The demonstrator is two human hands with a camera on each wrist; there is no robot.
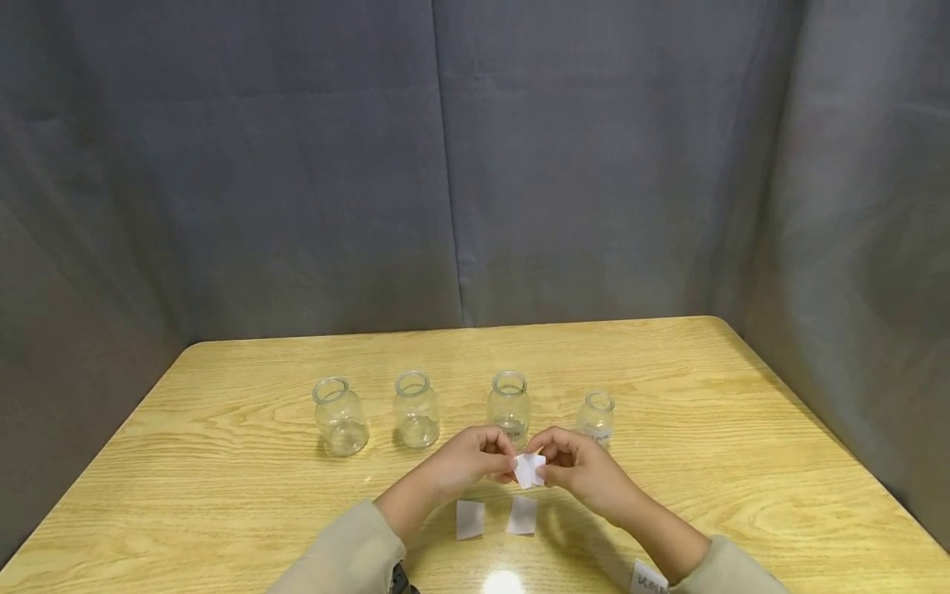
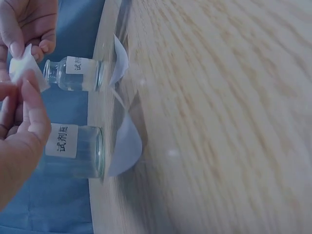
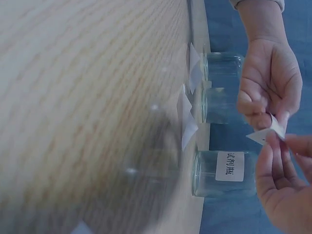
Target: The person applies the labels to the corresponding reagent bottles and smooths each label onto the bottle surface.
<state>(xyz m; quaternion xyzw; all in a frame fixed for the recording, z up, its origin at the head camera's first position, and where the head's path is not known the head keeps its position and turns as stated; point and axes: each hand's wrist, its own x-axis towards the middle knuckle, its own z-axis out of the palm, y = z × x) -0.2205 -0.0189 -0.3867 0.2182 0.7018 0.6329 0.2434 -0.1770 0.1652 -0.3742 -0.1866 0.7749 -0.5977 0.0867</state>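
While hands (image 1: 475, 456) (image 1: 584, 468) pinch paper (image 1: 529, 470), jar (image 2: 73, 151) labelled 试剂瓶

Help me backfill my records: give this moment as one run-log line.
Left hand, right hand: pinch paper piece | Table: two plain slips, one printed slip, four glass jars | two rightmost labelled

Four glass jars (image 1: 345, 433), four loose paper pieces (image 1: 470, 520), two hands (image 1: 477, 455).

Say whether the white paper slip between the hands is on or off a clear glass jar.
Off: left hand and right hand pinch the paper slip, apart from the jars.
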